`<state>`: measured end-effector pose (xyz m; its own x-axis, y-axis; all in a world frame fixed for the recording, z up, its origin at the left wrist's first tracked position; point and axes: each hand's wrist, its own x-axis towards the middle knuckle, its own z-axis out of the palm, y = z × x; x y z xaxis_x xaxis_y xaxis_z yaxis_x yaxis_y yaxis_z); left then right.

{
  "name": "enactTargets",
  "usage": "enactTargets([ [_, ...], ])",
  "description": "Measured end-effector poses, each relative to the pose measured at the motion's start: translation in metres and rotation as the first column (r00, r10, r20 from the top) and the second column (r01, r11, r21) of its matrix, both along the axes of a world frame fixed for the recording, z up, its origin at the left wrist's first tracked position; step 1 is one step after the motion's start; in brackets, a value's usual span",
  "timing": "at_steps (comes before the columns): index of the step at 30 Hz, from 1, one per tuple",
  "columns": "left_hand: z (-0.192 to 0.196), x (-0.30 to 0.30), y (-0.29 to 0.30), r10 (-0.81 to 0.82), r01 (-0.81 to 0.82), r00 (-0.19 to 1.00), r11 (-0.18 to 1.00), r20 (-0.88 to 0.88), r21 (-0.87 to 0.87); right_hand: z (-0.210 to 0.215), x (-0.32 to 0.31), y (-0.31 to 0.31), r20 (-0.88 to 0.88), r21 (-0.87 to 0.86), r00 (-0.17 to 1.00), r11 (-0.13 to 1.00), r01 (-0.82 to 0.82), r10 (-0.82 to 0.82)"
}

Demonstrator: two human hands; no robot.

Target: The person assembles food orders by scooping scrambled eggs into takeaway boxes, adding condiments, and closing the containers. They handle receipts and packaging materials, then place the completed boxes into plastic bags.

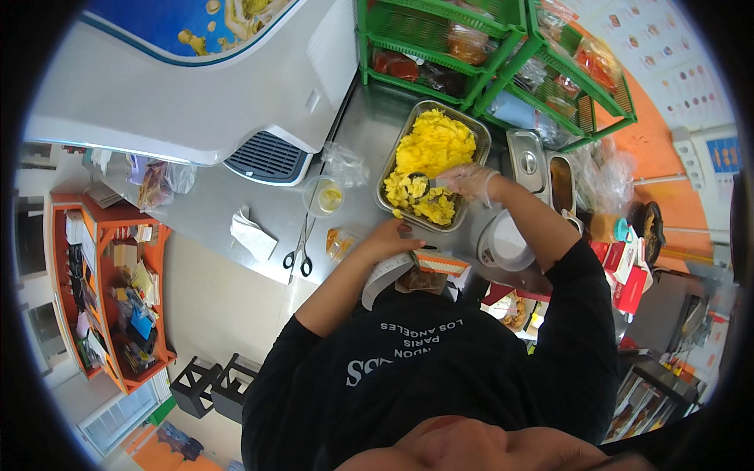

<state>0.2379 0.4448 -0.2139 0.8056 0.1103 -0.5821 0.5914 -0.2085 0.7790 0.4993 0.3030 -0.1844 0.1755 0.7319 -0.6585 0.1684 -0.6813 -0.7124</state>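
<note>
Two green racks (408, 27) beyond tray (482, 145), scissors (300, 248) leftward; right fingers (454, 174) at yellow food (432, 145), left fingers (395, 228) nearby; both grips unclear.

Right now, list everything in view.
Rectangular metal tray: one, silver, on steel counter
Soft lumpy food: one batch, yellow, in tray
Lidded metal pan: one, silver, right of tray
Tiered plastic racks: two, green, beyond tray
Bagged goods: several, mixed colours, on racks
Round plastic tub: one, clear, left of tray
Metal scissors: one, black-handled, counter's near edge
Folded sheet: one, white, left of scissors
Large boxy machine: one, white, upper left
Open shelf unit: one, orange, far left
Boxy stools: two, black, lower left
Left hand: one, bare, below tray
Right hand: one, clear-gloved, over tray
</note>
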Motion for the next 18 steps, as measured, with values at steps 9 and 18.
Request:
enactTargets([
  [9, 0.011, 0.000, -0.005, -0.119, 0.099, 0.993, 0.867, 0.010, 0.489, 0.074, 0.003, -0.070, -0.274, 0.036, 0.891, 0.922, 0.385, -0.362],
  [18, 0.030, -0.024, 0.014, -0.018, 0.142, 0.980, 0.754, -0.197, 0.641, 0.149, -0.068, -0.165, -0.229, 0.117, 0.700, 0.695, 0.709, -0.676],
])
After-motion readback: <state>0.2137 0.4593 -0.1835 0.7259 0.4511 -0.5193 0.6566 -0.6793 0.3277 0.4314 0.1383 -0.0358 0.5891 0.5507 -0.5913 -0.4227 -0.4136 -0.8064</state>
